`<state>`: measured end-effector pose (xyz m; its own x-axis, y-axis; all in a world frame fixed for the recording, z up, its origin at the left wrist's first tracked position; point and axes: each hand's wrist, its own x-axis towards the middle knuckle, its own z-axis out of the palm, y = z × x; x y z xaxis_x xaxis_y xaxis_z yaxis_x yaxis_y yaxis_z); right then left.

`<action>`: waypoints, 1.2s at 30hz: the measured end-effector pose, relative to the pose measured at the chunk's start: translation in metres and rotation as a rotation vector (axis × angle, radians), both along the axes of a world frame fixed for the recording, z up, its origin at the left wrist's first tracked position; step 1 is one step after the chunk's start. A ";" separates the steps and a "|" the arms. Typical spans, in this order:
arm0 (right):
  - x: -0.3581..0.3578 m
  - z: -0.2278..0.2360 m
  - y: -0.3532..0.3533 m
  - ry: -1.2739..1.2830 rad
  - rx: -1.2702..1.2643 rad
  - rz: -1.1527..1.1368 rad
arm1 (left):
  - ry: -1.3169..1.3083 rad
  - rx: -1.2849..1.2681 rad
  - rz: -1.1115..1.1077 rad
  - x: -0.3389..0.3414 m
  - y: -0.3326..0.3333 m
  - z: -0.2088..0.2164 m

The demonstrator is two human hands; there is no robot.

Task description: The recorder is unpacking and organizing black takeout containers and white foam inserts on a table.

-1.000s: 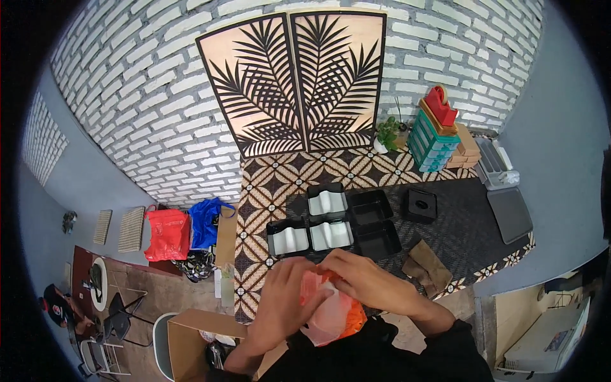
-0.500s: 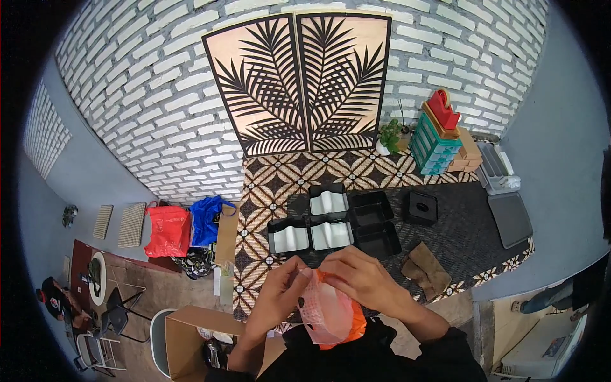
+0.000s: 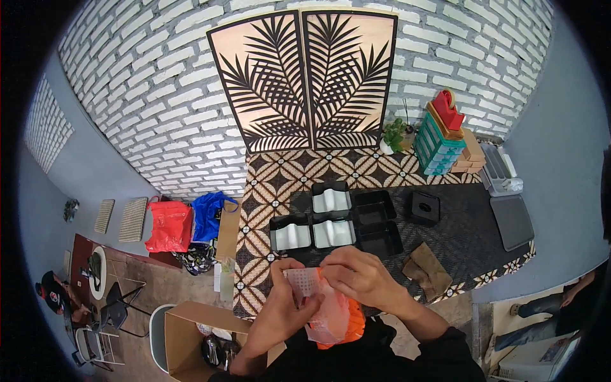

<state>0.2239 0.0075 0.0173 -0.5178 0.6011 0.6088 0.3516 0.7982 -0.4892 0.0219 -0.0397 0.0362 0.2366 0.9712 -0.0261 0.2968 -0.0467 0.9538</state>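
Note:
Close to my body, both hands grip an orange plastic bag (image 3: 331,318) with a see-through, dotted front. My left hand (image 3: 285,305) is closed on its left edge, thumb laid over the clear film. Along the upper right edge, the fingers of my right hand (image 3: 363,277) pinch the film. What the bag holds cannot be made out. Just beyond my hands are black trays: a left tray (image 3: 291,235), a middle tray (image 3: 333,233) and a rear tray (image 3: 331,200) have wavy white inserts, while two black trays to their right hold no inserts.
A black square box (image 3: 422,208) and a folded brown cloth (image 3: 428,270) lie on the table's right half. Teal drawers (image 3: 439,146) stand at the back, near a grey flat tray (image 3: 512,221). An open cardboard box (image 3: 184,344) sits at lower left. People are visible at both sides.
My left hand has shifted its grip, its thumb now lower across the clear film. The right hand still pinches the upper edge. More of the person at the far right shows.

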 end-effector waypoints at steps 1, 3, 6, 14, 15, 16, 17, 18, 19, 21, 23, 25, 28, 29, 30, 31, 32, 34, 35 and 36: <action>-0.001 0.000 0.001 0.001 0.000 0.005 | -0.086 0.006 0.012 -0.001 -0.001 -0.003; -0.002 0.001 0.004 -0.037 0.146 0.071 | -0.087 -0.021 0.029 0.000 -0.001 0.007; 0.000 0.001 0.007 -0.044 0.175 0.104 | -0.190 -0.061 0.049 -0.001 0.002 -0.002; -0.002 -0.003 0.014 -0.020 0.204 0.102 | -0.376 -0.089 0.004 -0.002 0.013 -0.017; -0.002 -0.002 0.015 0.000 0.197 0.108 | -0.402 -0.097 0.000 -0.001 0.013 -0.016; -0.001 -0.002 0.016 0.001 0.198 0.106 | -0.429 -0.104 -0.003 0.000 0.013 -0.015; 0.000 -0.003 0.017 -0.022 0.211 0.109 | -0.427 -0.104 -0.005 0.002 0.013 -0.014; 0.002 -0.004 0.018 -0.047 0.225 0.109 | -0.468 -0.110 0.020 0.005 0.013 -0.012; 0.003 -0.009 0.018 -0.047 0.226 0.105 | -0.508 -0.116 0.045 0.008 0.013 -0.011; 0.003 -0.020 0.019 -0.029 0.289 0.095 | -0.510 -0.120 0.067 0.011 0.013 -0.012; 0.002 -0.017 0.019 -0.032 0.290 0.095 | -0.511 -0.120 0.094 0.010 0.013 -0.008; 0.002 -0.016 0.019 -0.036 0.285 0.090 | -0.061 -0.057 0.031 0.007 0.008 0.004; 0.002 -0.013 0.018 -0.077 0.252 0.130 | 0.008 -0.103 0.035 0.010 0.008 0.018; 0.003 -0.006 0.019 -0.142 0.274 0.140 | 0.009 -0.103 0.039 0.007 0.008 0.017; 0.004 -0.001 0.019 -0.209 0.297 0.145 | 0.035 -0.106 0.011 0.005 0.009 0.017; 0.004 0.001 0.020 -0.209 0.298 0.143 | 0.061 -0.109 -0.017 0.003 0.009 0.016; 0.002 0.002 0.021 -0.236 0.286 0.162 | 0.061 -0.109 -0.019 0.004 0.010 0.015; 0.000 0.002 0.022 -0.265 0.276 0.181 | 0.041 0.034 -0.041 0.007 0.012 0.009; 0.000 -0.001 0.023 -0.275 0.294 0.187 | 0.040 0.036 -0.043 0.007 0.013 0.008; -0.001 -0.003 0.024 -0.284 0.311 0.195 | -0.002 0.022 -0.045 0.008 0.014 0.006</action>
<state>0.2234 0.0313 0.0146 -0.7753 0.2871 0.5626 0.2655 0.9563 -0.1221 0.0296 -0.0261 0.0424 0.2803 0.9599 -0.0048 0.2923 -0.0806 0.9529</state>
